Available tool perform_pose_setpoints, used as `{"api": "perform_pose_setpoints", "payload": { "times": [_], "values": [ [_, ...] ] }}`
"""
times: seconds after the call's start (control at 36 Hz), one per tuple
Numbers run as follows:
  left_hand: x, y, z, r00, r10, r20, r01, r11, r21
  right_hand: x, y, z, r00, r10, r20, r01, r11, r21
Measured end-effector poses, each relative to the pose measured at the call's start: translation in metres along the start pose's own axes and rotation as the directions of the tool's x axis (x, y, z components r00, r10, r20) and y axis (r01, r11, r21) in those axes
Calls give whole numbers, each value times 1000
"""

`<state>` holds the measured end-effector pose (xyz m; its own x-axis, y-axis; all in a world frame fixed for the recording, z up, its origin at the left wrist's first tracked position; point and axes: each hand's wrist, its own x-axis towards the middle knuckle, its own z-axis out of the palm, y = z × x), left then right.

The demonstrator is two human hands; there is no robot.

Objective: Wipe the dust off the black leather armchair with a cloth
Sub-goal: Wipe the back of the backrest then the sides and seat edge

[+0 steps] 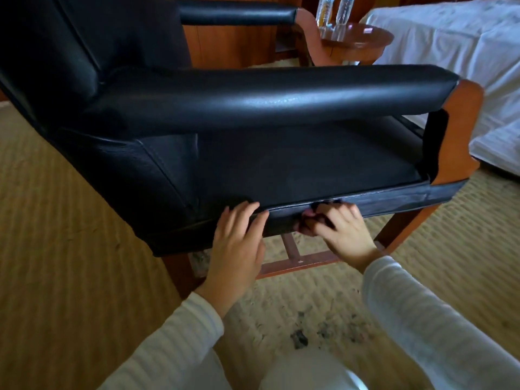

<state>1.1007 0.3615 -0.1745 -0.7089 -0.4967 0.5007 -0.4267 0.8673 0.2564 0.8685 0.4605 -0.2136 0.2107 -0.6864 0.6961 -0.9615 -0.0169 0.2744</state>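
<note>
From my seat, the black leather armchair (253,108) fills most of the view, side-on, with a carpet (56,220) under it and a bed (464,52) beyond. Behind its far armrest a small round table (357,38) carries 2 bottles (334,9).

My main worry is the chair shifting: pressure is going into the lower side rail (394,201), and a hard push could scoot the wooden legs across the carpet. I also judge the dark cloth (318,218) could slip or bunch, since it is hard to tell apart from the leather and only a small wad shows. Debris on the carpet near my knee could be picked up and dragged back onto the leather.

The left hand (239,243) lies flat and spread, fingers splayed against the rail's edge, holding nothing. The right hand (340,229) is curled, fingers pinching the cloth against the rail just beside the left.
</note>
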Motion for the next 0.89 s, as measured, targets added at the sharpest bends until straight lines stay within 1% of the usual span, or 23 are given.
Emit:
{"api": "perform_pose_setpoints", "payload": {
  "times": [0.06,0.08,0.14,0.17,0.19,0.22,0.25,0.28,0.31,0.33,0.36,0.39,0.44,0.47,0.53,0.56,0.61,0.64,0.78,0.83,0.89],
  "values": [
    [4,-1,9,1000,-1,-26,1,1000,-18,-15,14,-7,984,178,16,-177,984,-30],
    [5,-2,12,999,-5,-45,3,999,-38,-21,18,-11,958,285,14,-285,958,-20],
    [6,-2,17,996,-9,-86,2,996,-86,-28,17,-17,875,485,3,-485,874,25],
    [5,-1,19,994,-16,-107,4,994,-112,-28,10,-20,853,521,7,-521,852,52],
    [4,0,19,992,-28,-123,10,989,-147,-21,1,-26,861,507,22,-507,858,84],
    [3,1,19,989,-45,-138,18,981,-193,-11,-11,-31,885,461,71,-466,873,141],
    [3,1,17,986,-64,-156,24,968,-249,4,-23,-35,906,395,151,-421,879,223],
    [2,2,14,979,-87,-182,27,951,-307,21,-34,-36,936,291,200,-339,899,278],
    [3,1,10,971,-117,-210,34,931,-362,36,-45,-30,963,188,193,-241,923,301],
    [2,1,7,960,-151,-237,43,913,-406,51,-58,-24,981,126,149,-172,919,355],
    [2,1,4,949,-181,-257,53,898,-437,65,-71,-18,984,115,135,-163,891,423],
    [1,0,2,942,-202,-270,60,888,-455,72,-78,-11,984,139,108,-173,884,434],
    [1,-3,-2,946,-194,-261,57,889,-454,75,-86,5,992,114,-61,-88,940,328],
    [1,-4,-3,953,-168,-252,42,897,-440,71,-85,12,989,106,-106,-71,954,291],
    [1,-7,-3,965,-117,-236,12,914,-406,69,-78,17,981,159,-112,-118,945,305],
    [2,-8,-2,969,-101,-224,6,921,-391,69,-73,15,980,149,-131,-102,946,308],
    [1,-9,1,977,-84,-198,6,932,-363,65,-62,11,984,83,-158,-39,964,262],
    [1,-9,2,978,-80,-190,8,937,-350,62,-55,8,987,63,-146,-27,972,233],
    [-1,-12,8,990,-43,-136,7,968,-250,36,-23,-5,989,140,-52,-131,981,144],
    [-1,-10,9,993,-49,-107,23,974,-227,19,-6,-10,975,220,-17,-217,971,100],
    [-1,-9,9,994,-52,-91,32,976,-213,1,13,-16,942,337,3,-337,940,54]
  ]
}}
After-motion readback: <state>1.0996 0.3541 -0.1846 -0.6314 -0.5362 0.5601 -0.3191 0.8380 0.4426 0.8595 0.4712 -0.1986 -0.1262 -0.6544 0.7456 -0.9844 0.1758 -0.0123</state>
